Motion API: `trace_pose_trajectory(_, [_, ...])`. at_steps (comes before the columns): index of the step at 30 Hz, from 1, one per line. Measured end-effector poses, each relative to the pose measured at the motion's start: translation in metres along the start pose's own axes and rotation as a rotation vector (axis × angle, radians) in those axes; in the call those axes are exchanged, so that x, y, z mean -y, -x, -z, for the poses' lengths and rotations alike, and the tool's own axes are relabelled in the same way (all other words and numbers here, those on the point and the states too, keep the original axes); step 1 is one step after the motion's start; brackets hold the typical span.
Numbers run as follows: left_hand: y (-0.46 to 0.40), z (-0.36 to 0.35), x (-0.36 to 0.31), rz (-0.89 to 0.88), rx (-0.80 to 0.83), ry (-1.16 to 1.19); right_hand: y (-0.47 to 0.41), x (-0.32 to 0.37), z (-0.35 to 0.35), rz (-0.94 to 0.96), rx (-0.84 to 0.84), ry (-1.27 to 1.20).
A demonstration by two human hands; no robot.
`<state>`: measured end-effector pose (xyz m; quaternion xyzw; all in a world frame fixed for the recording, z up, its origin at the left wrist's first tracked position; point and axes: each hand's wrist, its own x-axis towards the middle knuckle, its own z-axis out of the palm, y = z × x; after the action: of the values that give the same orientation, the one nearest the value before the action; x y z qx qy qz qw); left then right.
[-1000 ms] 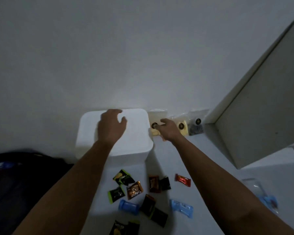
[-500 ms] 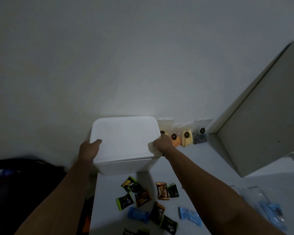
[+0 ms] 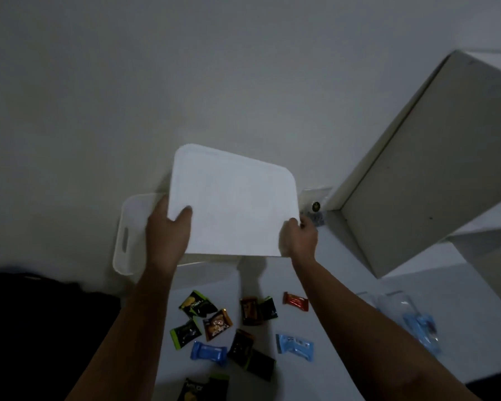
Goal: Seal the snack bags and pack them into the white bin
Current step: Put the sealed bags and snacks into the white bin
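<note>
A pale wall (image 3: 185,82) filled the upper part of the view, and a white cabinet (image 3: 434,175) with an open side stood at the right, its foot on the white table (image 3: 344,299). The white bin (image 3: 130,235) sat at the back of the table against the wall, its left wall with a slot handle showing, while most of it was hidden behind the lid. The white lid (image 3: 235,201) was raised off the bin and tilted, its flat face turned toward the camera. The left hand (image 3: 168,235) gripped the lid's lower left corner, thumb curled over the face and fingers behind. The right hand (image 3: 300,238) gripped the lower right corner, fingers wrapped round the edge. A dark mass (image 3: 41,328) lay off the table's left side; what it was could not be told. A clear bag with blue contents (image 3: 420,328) lay on the table near the right forearm. Another clear bag with a dark round sticker (image 3: 315,205) stood against the wall between the lid and the cabinet. Small wrapped snacks were scattered on the table between the forearms: two blue packets (image 3: 209,352) (image 3: 295,346), a red packet (image 3: 295,301), an orange-brown packet (image 3: 217,324) and several black-and-green packets (image 3: 197,303).
</note>
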<state>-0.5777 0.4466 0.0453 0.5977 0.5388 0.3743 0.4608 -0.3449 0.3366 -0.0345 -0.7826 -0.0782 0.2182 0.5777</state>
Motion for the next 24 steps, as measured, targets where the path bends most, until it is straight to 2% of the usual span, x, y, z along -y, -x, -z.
trace_pose_trajectory(4, [0.040, -0.065, -0.012, -0.027, 0.257, 0.005, -0.045, -0.041, 0.082, -0.143, -0.089, 0.010])
trace_pose_trajectory(8, [0.071, -0.131, -0.002, 0.095, 0.441, -0.052, -0.072, -0.062, 0.160, -0.204, -0.139, 0.115])
trace_pose_trajectory(9, [0.077, -0.146, 0.006, 0.141, 0.463, -0.067, -0.080, -0.071, 0.178, -0.173, -0.131, 0.193])
trace_pose_trajectory(10, [0.082, -0.161, 0.016, 0.193, 0.476, -0.088, -0.090, -0.080, 0.194, -0.056, -0.132, 0.285])
trace_pose_trajectory(11, [0.085, -0.175, 0.026, 0.248, 0.481, -0.115, -0.102, -0.090, 0.203, -0.070, -0.008, 0.217])
trace_pose_trajectory(12, [0.087, -0.187, 0.037, 0.309, 0.484, -0.149, -0.125, -0.109, 0.213, -0.042, 0.138, 0.312])
trace_pose_trajectory(13, [0.089, -0.199, 0.049, 0.366, 0.486, -0.179, -0.137, -0.123, 0.223, 0.127, 0.191, 0.500])
trace_pose_trajectory(14, [0.091, -0.209, 0.059, 0.417, 0.492, -0.208, -0.158, -0.142, 0.233, 0.186, 0.184, 0.601])
trace_pose_trajectory(16, [0.094, -0.229, 0.076, 0.467, 0.493, -0.259, -0.184, -0.149, 0.249, 0.048, 0.179, 0.643])
trace_pose_trajectory(17, [0.094, -0.238, 0.082, 0.482, 0.480, -0.280, -0.183, -0.139, 0.253, -0.016, 0.199, 0.541])
trace_pose_trajectory(18, [0.094, -0.246, 0.087, 0.502, 0.457, -0.291, -0.185, -0.134, 0.251, -0.161, 0.258, 0.392])
trace_pose_trajectory(19, [0.093, -0.253, 0.092, 0.526, 0.431, -0.286, -0.183, -0.130, 0.243, -0.219, 0.275, 0.392])
trace_pose_trajectory(20, [0.092, -0.259, 0.095, 0.550, 0.403, -0.276, -0.186, -0.128, 0.242, -0.232, 0.194, 0.449])
trace_pose_trajectory(22, [0.086, -0.268, 0.101, 0.578, 0.345, -0.258, -0.199, -0.125, 0.238, -0.357, 0.316, 0.538])
trace_pose_trajectory(24, [0.081, -0.276, 0.109, 0.585, 0.307, -0.266, -0.208, -0.123, 0.232, -0.379, 0.377, 0.556])
